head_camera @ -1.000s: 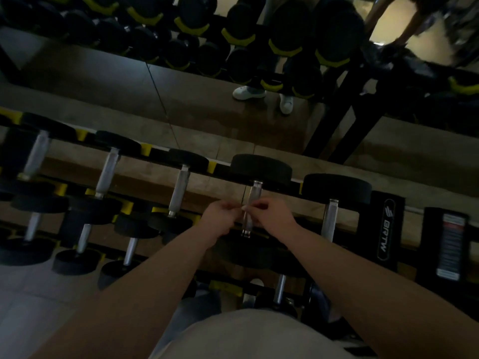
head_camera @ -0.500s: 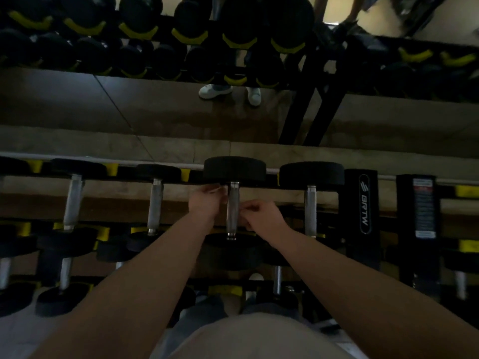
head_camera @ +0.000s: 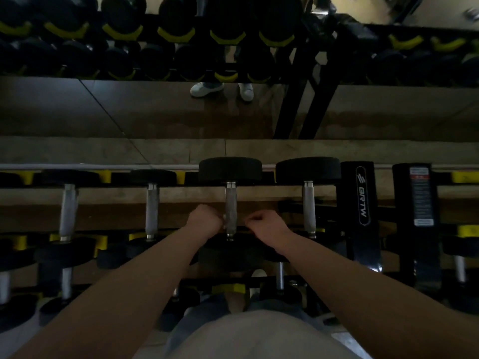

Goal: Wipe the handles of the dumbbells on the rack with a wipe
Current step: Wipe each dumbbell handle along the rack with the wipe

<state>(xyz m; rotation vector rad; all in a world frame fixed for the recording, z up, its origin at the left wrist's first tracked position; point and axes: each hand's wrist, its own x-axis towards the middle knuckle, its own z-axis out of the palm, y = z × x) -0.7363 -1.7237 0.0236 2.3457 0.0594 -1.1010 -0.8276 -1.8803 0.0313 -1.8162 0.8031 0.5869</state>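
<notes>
Head view: four top-row dumbbells (head_camera: 308,170); left hand (head_camera: 204,221) and right hand (head_camera: 267,225), curled, flank one handle (head_camera: 230,203), grasp unclear.

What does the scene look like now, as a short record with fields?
Handle in work: dumbbell handle, third visible from left, top row
Left hand: curled, against its lower left side
Right hand: curled, just right of it, apart
Wipe: cannot make out, too dim
Next handle right: untouched
</notes>
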